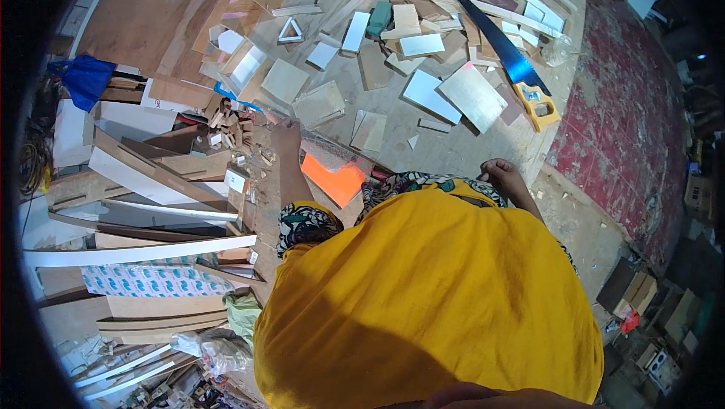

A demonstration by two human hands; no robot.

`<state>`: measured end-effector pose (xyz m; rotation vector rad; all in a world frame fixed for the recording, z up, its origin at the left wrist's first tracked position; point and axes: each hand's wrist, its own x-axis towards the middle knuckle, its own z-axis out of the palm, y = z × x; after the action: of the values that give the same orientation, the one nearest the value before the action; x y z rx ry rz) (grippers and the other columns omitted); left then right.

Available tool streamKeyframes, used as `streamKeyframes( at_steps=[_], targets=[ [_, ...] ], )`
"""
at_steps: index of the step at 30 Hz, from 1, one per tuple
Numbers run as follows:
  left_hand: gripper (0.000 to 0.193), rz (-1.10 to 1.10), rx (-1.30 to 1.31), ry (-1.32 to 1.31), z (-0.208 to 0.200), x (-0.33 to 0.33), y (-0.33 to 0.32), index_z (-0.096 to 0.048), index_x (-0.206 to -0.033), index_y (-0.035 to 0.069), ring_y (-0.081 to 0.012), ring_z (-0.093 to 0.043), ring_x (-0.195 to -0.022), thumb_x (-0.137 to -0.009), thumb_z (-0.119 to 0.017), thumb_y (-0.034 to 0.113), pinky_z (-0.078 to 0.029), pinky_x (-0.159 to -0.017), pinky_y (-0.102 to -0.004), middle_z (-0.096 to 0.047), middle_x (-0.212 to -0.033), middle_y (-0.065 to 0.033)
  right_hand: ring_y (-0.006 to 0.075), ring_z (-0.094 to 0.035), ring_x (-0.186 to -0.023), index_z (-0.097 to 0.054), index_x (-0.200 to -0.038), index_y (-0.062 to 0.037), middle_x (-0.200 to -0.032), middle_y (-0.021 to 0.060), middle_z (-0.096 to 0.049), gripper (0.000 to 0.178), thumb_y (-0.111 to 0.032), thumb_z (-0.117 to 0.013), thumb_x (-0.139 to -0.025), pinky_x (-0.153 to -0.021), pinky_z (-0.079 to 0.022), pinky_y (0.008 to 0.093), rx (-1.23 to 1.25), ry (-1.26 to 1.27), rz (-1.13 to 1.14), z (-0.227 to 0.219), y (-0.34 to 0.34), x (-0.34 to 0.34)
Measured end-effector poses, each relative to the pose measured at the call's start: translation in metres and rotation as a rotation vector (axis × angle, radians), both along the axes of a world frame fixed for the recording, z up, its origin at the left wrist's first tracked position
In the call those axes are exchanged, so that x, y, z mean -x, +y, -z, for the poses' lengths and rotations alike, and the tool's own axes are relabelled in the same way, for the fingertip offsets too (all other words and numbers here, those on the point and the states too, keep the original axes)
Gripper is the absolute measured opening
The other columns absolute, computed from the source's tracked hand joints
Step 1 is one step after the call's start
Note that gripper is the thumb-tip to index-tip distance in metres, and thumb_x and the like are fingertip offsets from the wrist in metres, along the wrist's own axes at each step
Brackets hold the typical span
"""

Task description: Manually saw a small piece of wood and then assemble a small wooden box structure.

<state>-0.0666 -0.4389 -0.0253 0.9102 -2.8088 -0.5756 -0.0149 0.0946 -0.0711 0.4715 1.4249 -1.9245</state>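
My left hand [286,137] is closed at the workbench's left edge. A thin blue tool with a hooked far end [240,101] runs from its fingers out to the left; its exact kind is unclear. My right hand [504,178] is held close to my body at the near edge, its fingers curled; whatever may be inside them is hidden. Between my hands, a bright orange flat piece [334,180] lies by the near edge. Closest beyond my left hand is a pale square wooden board [319,104]. A handsaw with a dark blue blade and yellow handle [538,107] rests farther right.
White and bare wood offcuts [423,46] are strewn over the workbench [393,148]. A small white triangular frame [290,30] stands at the far left. Long boards and strips [151,252] are stacked on my left, near a blue cloth [83,80]. Worn red flooring [619,114] lies right.
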Motion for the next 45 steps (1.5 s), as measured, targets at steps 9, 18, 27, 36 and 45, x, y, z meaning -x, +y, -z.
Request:
streamKeyframes(
  at_steps=[9,18,27,36,45],
  targets=[
    [0.033,-0.036,-0.108,0.013,-0.005,0.0,0.003,-0.071,-0.091,0.01,-0.0322,-0.063,-0.087,-0.073,-0.058,0.035,-0.048,-0.08,-0.0385,-0.067,-0.091,-0.0153,0.0179,-0.06,-0.064,-0.058,-0.092,0.0012,-0.069,0.0071,-0.061,0.013,-0.01,-0.052,-0.091,-0.066,-0.051,0.029,-0.037,0.001,0.016,-0.006,-0.003,-0.001],
    [0.028,0.056,0.008,0.104,0.013,-0.003,-0.01,-0.071,-0.091,0.012,-0.0326,-0.065,-0.077,-0.074,-0.059,0.032,-0.05,-0.072,-0.0428,-0.068,-0.082,-0.0135,0.0178,-0.061,-0.064,-0.058,-0.092,0.0009,-0.07,0.0075,-0.061,0.013,-0.011,-0.052,-0.091,-0.064,-0.051,0.0285,-0.033,0.008,-0.005,-0.011,-0.005,0.001],
    [0.028,0.013,-0.106,0.065,0.023,0.0,-0.016,-0.072,-0.09,0.014,-0.0312,-0.065,-0.079,-0.074,-0.059,0.033,-0.05,-0.072,-0.0403,-0.068,-0.083,-0.0121,0.0188,-0.061,-0.064,-0.058,-0.093,0.002,-0.069,0.008,-0.061,0.013,-0.01,-0.052,-0.091,-0.066,-0.051,0.0303,-0.031,0.011,0.011,-0.008,-0.005,0.0],
    [0.027,0.032,-0.061,0.106,0.017,0.002,-0.007,-0.072,-0.089,0.015,-0.0313,-0.065,-0.075,-0.073,-0.059,0.032,-0.05,-0.068,-0.0401,-0.067,-0.08,-0.0127,0.0194,-0.06,-0.065,-0.057,-0.093,0.0024,-0.069,0.0083,-0.06,0.012,-0.008,-0.052,-0.091,-0.069,-0.051,0.0316,-0.022,-0.002,0.023,-0.006,-0.003,0.0],
    [0.025,0.049,-0.065,0.169,0.013,0.0,-0.004,-0.072,-0.087,0.012,-0.0308,-0.066,-0.075,-0.072,-0.062,0.029,-0.05,-0.067,-0.0394,-0.067,-0.081,-0.0134,0.019,-0.061,-0.065,-0.057,-0.093,0.0021,-0.069,0.0082,-0.061,0.012,-0.009,-0.052,-0.091,-0.067,-0.051,0.0306,-0.035,-0.015,0.013,-0.008,-0.004,0.001]
  ],
)
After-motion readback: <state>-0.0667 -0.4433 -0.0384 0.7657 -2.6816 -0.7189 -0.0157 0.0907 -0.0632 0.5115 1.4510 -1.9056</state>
